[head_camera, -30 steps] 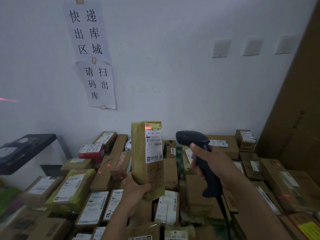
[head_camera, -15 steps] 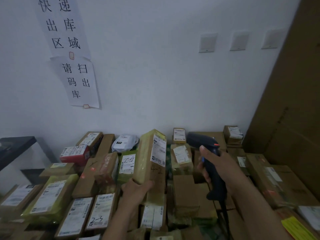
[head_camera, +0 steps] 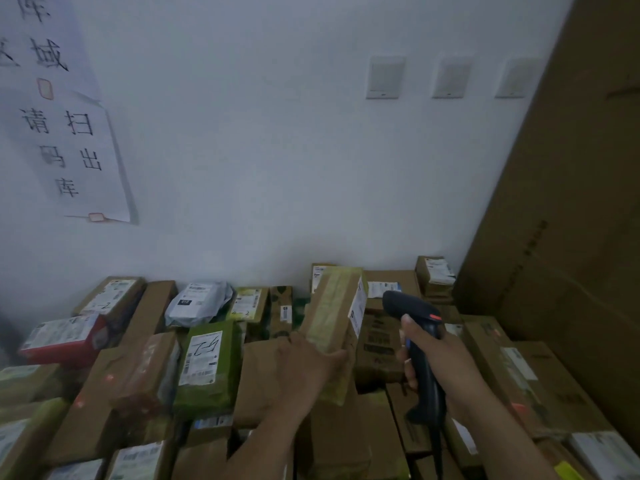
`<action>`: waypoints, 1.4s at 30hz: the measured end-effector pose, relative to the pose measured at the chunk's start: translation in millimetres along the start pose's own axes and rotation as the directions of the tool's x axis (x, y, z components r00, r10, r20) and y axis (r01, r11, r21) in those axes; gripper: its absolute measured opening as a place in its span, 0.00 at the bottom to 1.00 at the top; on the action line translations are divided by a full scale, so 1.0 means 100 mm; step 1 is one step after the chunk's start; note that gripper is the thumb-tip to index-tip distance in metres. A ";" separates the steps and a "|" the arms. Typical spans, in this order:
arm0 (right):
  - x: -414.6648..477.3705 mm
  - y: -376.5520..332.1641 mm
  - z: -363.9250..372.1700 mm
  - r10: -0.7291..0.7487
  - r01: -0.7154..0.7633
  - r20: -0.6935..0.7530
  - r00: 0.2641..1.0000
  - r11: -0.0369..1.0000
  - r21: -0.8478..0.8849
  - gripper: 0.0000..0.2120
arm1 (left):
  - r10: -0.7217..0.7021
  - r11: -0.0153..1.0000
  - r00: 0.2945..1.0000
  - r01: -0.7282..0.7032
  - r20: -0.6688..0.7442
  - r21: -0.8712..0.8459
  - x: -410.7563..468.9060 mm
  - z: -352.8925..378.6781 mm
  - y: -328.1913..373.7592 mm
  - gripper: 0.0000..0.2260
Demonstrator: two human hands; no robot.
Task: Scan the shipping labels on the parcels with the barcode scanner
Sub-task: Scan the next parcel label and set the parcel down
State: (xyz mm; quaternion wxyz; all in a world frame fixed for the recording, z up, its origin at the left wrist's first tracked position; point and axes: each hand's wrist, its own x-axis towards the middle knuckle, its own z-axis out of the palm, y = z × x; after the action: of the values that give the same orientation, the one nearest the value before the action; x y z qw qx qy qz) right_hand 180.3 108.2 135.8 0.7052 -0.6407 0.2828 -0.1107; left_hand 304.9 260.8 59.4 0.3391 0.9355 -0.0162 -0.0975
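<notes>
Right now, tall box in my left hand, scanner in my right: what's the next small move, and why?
Probably set the tall box down on the pile. A second ago red light from the scanner lay on its label; now the left hand has tipped it away, label edge-on with no light on it, while the right hand holds the scanner beside it.

the surface beneath is hidden; cardboard parcels (head_camera: 152, 306) and a green parcel (head_camera: 207, 372) cover it, packed against the wall (head_camera: 277, 168).

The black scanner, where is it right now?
The scanner is right of centre in the head view, gripped by the right hand, beside the tall parcel that the left hand holds.
</notes>
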 end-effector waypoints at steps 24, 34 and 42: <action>1.76 0.27 1.45 0.189 -0.163 0.130 0.973 0.969 -0.188 0.21 | 0.192 0.975 0.977 -0.201 0.092 0.098 2.32 0.40 -0.86 0.13; 1.87 0.41 1.32 0.208 -0.189 0.154 0.966 0.974 -0.127 0.26 | 0.010 0.961 0.967 -0.079 0.253 0.265 2.89 0.82 -0.98 0.51; 1.91 0.43 1.30 0.193 -0.178 0.181 0.964 0.979 -0.097 0.21 | -0.096 0.995 0.962 0.082 0.257 0.065 2.90 0.83 -1.06 0.48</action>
State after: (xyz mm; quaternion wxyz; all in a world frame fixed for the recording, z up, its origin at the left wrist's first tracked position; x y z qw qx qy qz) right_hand 397.2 125.2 47.8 0.7100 -0.6467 0.2772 0.0289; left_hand 569.5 262.0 -120.2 0.3041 0.9233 -0.0210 -0.2337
